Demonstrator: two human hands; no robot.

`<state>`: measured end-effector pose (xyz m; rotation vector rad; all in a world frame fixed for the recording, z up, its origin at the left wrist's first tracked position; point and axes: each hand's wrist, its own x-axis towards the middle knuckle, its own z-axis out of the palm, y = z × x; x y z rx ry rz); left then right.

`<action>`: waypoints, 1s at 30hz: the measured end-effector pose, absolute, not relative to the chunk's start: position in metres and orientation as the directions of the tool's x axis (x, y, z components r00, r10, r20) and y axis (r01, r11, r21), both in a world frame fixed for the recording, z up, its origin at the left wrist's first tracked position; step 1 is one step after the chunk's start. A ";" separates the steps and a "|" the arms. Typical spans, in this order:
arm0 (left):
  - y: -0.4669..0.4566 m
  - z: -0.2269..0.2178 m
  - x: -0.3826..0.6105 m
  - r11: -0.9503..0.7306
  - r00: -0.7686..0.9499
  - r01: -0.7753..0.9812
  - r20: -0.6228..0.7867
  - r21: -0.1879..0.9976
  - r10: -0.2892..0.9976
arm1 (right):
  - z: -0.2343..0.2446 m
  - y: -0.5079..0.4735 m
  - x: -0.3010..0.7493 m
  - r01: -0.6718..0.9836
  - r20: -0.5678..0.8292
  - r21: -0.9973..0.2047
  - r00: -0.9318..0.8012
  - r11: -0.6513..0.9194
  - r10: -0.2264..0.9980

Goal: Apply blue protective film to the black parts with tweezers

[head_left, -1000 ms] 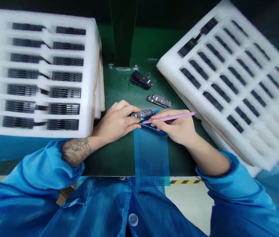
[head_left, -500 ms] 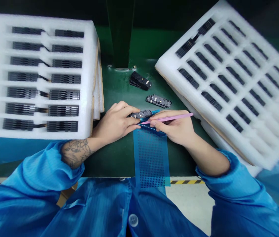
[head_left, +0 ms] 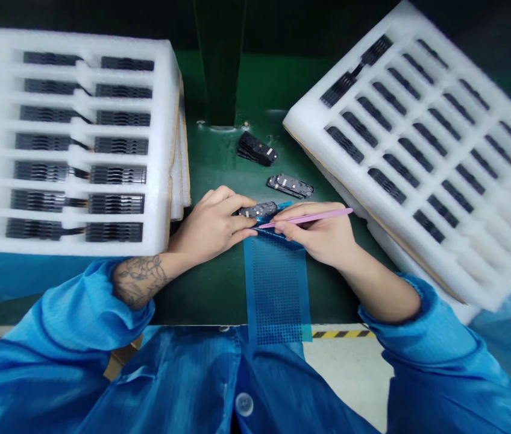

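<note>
My left hand point(head_left: 213, 223) pinches a small black component point(head_left: 260, 210) between thumb and fingers, holding it at the top end of a blue perforated film strip point(head_left: 277, 283). My right hand point(head_left: 323, 235) grips pink tweezers point(head_left: 312, 217), their tips pointing left at the strip's top edge, just below the component. The two hands almost touch over the green bench point(head_left: 210, 289). Both arms wear blue sleeves.
A white foam tray point(head_left: 165, 150) filled with black parts stands at the left. Another foam tray point(head_left: 418, 150) lies tilted at the right. Two loose piles of black components point(head_left: 258, 148) point(head_left: 291, 184) lie behind the hands. A dark post point(head_left: 220, 60) rises at the back.
</note>
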<state>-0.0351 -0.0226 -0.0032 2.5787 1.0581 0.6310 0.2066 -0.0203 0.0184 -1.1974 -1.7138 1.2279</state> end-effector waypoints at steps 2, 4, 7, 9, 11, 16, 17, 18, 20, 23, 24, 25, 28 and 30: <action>-0.023 -0.003 -0.035 -0.688 0.636 0.596 0.280 0.413 0.719 | 0.018 -0.021 0.206 0.286 0.029 -0.950 -0.326 0.128 0.945; -0.023 -0.003 -0.035 -0.686 0.636 0.598 0.275 0.414 0.720 | 0.018 -0.021 0.206 0.285 0.031 -0.950 -0.322 0.128 0.946; -0.023 -0.002 -0.035 -0.686 0.636 0.600 0.274 0.412 0.721 | 0.018 -0.020 0.208 0.247 -0.009 -0.967 -0.289 0.066 0.957; -0.023 -0.001 -0.035 -0.687 0.634 0.599 0.280 0.411 0.721 | 0.017 -0.018 0.212 0.201 -0.050 -0.980 -0.237 -0.002 0.970; -0.022 -0.001 -0.035 -0.687 0.631 0.597 0.285 0.415 0.721 | 0.016 -0.016 0.217 0.176 -0.065 -0.984 -0.155 -0.037 0.986; -0.022 0.001 -0.035 -0.681 0.632 0.597 0.274 0.425 0.725 | 0.012 -0.010 0.224 0.250 -0.019 -0.968 -0.049 -0.006 0.999; -0.022 0.001 -0.035 -0.679 0.631 0.599 0.271 0.425 0.727 | 0.011 -0.009 0.224 0.266 -0.023 -0.964 -0.057 -0.007 0.998; -0.023 0.001 -0.034 -0.676 0.630 0.601 0.269 0.425 0.729 | 0.011 -0.009 0.223 0.275 -0.030 -0.961 -0.065 -0.011 0.997; -0.023 0.001 -0.034 -0.674 0.628 0.605 0.266 0.425 0.732 | 0.012 -0.009 0.221 0.283 -0.043 -0.959 -0.071 -0.021 0.997; -0.023 0.001 -0.033 -0.675 0.628 0.606 0.267 0.422 0.731 | 0.012 -0.008 0.220 0.283 -0.042 -0.959 -0.067 -0.021 0.997; -0.023 0.001 -0.033 -0.675 0.628 0.605 0.267 0.422 0.731 | 0.012 -0.007 0.220 0.280 -0.042 -0.960 -0.065 -0.022 0.997; -0.023 0.001 -0.033 -0.674 0.628 0.606 0.267 0.423 0.731 | 0.012 -0.007 0.220 0.274 -0.044 -0.961 -0.065 -0.024 0.997; -0.023 0.000 -0.034 -0.673 0.625 0.605 0.270 0.425 0.732 | 0.011 -0.007 0.220 0.265 -0.053 -0.964 -0.069 -0.033 0.996; -0.023 0.000 -0.034 -0.675 0.625 0.604 0.273 0.425 0.731 | 0.011 -0.007 0.220 0.271 -0.059 -0.962 -0.071 -0.037 0.996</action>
